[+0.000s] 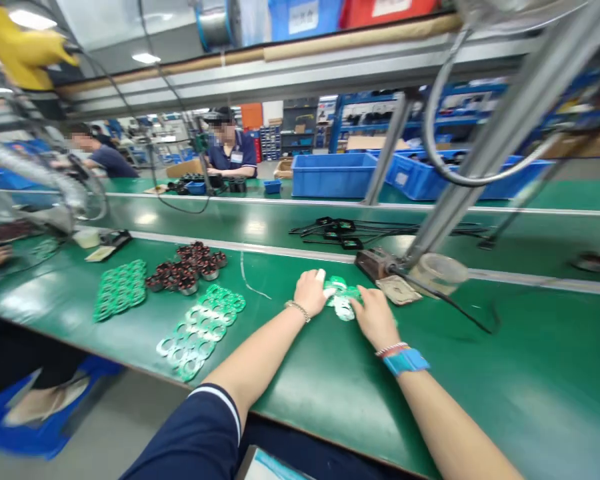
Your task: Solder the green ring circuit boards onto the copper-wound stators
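Observation:
My left hand (310,293), with white covers on its fingertips, is closed on the left edge of a small group of green ring-shaped circuit boards (344,308). From the other side my right hand (379,319) grips the same boards with thumb and fingers. The boards are held low over the green bench, partly hidden by my fingers; whether they are still joined I cannot tell. To the left lies a panel of ring-shaped circuit boards (203,328), with another panel (121,288) farther left. Behind them sits a cluster of copper-wound motor parts (187,268).
A soldering iron holder (375,263), a brown sponge (399,291) and a clear round tub (439,273) stand right of my hands. Black cables (337,230) lie behind. A slanting metal post (500,133) rises at right. Co-workers sit across and at far left.

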Action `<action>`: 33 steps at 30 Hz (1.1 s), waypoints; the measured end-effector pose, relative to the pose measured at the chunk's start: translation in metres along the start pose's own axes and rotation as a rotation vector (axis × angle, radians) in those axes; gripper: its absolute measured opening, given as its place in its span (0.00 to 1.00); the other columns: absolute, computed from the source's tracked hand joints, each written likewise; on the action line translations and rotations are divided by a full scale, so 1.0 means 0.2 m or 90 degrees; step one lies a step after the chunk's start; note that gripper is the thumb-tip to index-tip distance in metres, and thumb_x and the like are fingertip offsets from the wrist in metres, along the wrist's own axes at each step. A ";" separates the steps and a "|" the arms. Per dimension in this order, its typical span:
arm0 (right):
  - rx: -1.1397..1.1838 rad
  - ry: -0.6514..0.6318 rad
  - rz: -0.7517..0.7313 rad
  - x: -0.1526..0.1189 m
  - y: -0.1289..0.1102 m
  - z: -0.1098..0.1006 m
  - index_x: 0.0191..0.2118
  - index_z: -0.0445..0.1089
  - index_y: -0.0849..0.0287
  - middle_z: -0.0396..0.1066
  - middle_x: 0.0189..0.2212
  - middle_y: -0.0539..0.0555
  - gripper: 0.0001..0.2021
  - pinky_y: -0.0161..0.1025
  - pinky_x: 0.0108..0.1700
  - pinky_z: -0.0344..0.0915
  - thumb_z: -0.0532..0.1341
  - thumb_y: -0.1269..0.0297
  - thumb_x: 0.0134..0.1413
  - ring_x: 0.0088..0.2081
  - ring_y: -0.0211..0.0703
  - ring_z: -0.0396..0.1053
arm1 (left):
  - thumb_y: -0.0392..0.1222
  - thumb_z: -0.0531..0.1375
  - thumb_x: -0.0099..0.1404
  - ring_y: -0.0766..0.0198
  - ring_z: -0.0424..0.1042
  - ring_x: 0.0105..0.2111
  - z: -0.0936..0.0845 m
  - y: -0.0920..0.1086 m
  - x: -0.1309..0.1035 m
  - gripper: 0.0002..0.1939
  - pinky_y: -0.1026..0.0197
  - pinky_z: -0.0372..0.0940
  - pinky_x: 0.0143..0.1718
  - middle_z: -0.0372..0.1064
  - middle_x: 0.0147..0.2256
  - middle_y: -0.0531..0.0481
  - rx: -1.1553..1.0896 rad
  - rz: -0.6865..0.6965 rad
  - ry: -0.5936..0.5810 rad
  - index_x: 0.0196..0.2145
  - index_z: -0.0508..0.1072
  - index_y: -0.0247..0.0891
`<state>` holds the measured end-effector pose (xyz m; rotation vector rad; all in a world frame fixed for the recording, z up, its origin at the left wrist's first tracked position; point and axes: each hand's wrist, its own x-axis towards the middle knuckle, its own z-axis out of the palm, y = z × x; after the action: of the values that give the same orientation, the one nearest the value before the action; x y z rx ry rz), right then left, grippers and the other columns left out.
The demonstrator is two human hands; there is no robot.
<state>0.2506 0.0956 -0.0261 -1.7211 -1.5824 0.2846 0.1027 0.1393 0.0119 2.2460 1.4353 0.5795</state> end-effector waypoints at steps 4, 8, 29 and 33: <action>0.090 -0.031 -0.024 -0.05 -0.04 -0.04 0.42 0.68 0.60 0.60 0.46 0.64 0.16 0.59 0.51 0.54 0.56 0.58 0.48 0.49 0.61 0.59 | 0.46 0.62 0.55 0.54 0.60 0.52 -0.19 -0.15 -0.22 0.26 0.58 0.54 0.53 0.64 0.49 0.43 0.048 -0.038 0.013 0.50 0.63 0.39; 0.232 -0.144 -0.032 -0.16 -0.17 0.00 0.38 0.70 0.56 0.65 0.44 0.61 0.14 0.56 0.51 0.56 0.59 0.55 0.45 0.45 0.56 0.63 | 0.48 0.60 0.55 0.47 0.61 0.51 -0.53 -0.50 -0.54 0.25 0.53 0.54 0.52 0.66 0.46 0.36 0.100 -0.208 0.072 0.49 0.65 0.33; 0.596 -0.498 0.225 -0.38 -0.66 0.24 0.37 0.69 0.59 0.71 0.38 0.58 0.10 0.38 0.35 0.67 0.58 0.61 0.48 0.39 0.43 0.70 | 0.49 0.60 0.53 0.69 0.65 0.20 -0.50 -0.68 -0.82 0.18 0.67 0.59 0.21 0.68 0.23 0.50 -0.481 -0.411 0.075 0.35 0.71 0.30; 0.567 -0.414 0.195 -0.39 -0.64 0.25 0.43 0.66 0.59 0.68 0.44 0.59 0.16 0.38 0.36 0.67 0.60 0.65 0.44 0.41 0.43 0.69 | 0.52 0.61 0.52 0.64 0.70 0.29 -0.49 -0.59 -0.80 0.21 0.64 0.64 0.31 0.71 0.30 0.48 -0.581 -0.326 0.106 0.38 0.70 0.33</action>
<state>0.1073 0.0336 -0.0016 -1.1677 -1.2524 1.5654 -0.1006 0.0494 0.0093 1.1020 1.3489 0.9927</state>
